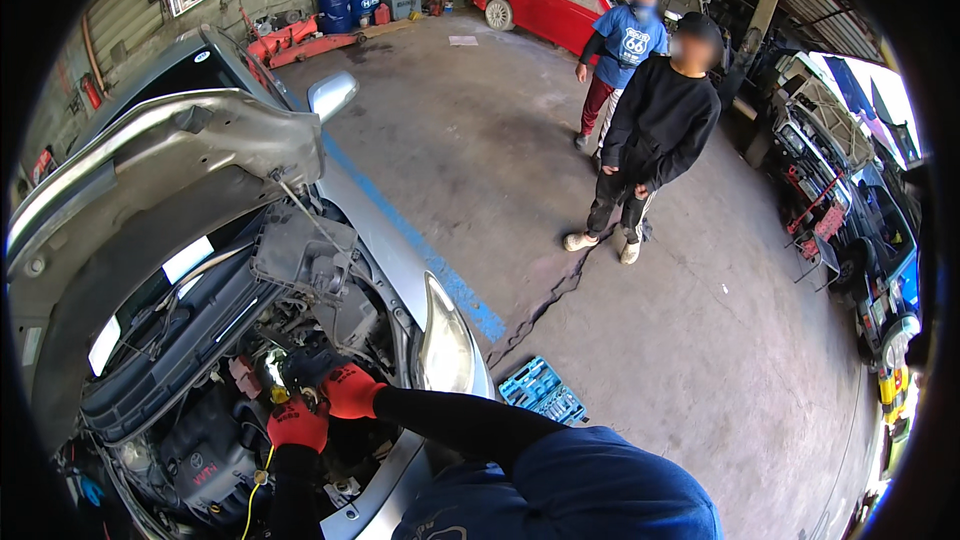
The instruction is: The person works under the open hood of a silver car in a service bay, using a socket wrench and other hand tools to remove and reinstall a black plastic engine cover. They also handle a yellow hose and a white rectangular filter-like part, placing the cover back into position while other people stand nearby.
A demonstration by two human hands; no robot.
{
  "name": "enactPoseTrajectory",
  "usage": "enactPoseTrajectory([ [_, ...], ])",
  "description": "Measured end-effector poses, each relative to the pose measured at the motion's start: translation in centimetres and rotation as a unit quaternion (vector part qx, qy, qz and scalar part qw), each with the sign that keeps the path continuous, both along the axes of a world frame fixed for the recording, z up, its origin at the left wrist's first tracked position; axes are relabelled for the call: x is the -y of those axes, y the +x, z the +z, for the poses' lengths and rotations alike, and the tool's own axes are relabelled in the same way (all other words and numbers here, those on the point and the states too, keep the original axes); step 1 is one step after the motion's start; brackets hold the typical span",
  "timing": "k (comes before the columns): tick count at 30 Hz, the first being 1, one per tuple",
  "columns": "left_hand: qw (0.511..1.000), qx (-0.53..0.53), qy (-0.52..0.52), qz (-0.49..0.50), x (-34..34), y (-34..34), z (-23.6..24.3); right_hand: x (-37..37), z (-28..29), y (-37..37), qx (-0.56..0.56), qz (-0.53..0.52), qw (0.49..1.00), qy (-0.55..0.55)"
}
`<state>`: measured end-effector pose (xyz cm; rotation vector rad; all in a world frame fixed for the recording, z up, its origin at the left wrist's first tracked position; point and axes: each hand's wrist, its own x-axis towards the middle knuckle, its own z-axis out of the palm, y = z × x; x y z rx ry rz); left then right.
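Observation:
Both my hands, in red gloves with dark markings, are down in the engine bay of a silver car with its hood [150, 170] up. My left hand [298, 424] is closed beside the black engine cover [205, 460]. My right hand [350, 392] comes in from the headlight side, also closed, right next to the left. A dark part [308, 366] lies at their fingertips; what each hand grips is hidden. A bright light [276, 368] shines just beyond them. Below my left hand runs a yellow cord [262, 477].
A black air-filter box [305, 250] sits beyond my hands, near the headlight [447, 340]. On the floor lies a blue socket set case [542, 390]. Two people [660, 120] stand farther right. Behind are a red car [545, 5], blue drums [350, 5] and another vehicle [850, 190].

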<state>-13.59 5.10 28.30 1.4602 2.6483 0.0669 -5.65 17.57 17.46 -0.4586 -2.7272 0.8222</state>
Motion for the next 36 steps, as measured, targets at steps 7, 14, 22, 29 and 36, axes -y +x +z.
enactPoseTrajectory([
  [7,0.999,-0.045,0.009,0.015,0.0,0.8,-0.7,0.5,0.2,0.0,-0.008,-0.053,0.999,0.003],
  [14,0.998,-0.044,0.045,-0.009,-0.2,0.5,-1.6,0.1,2.7,0.6,-0.11,-0.065,0.99,0.053],
  [22,0.999,-0.038,-0.007,-0.027,0.1,-1.1,-2.8,-0.2,0.7,0.0,-0.085,-0.066,0.993,0.052],
  [29,0.966,-0.206,-0.02,-0.153,-0.4,-2.6,-3.3,0.3,-1.3,0.1,-0.028,-0.001,0.997,0.065],
  [36,0.999,-0.004,-0.045,-0.007,-0.6,-0.6,-0.8,-0.5,0.4,0.3,-0.03,-0.02,0.999,0.005],
])
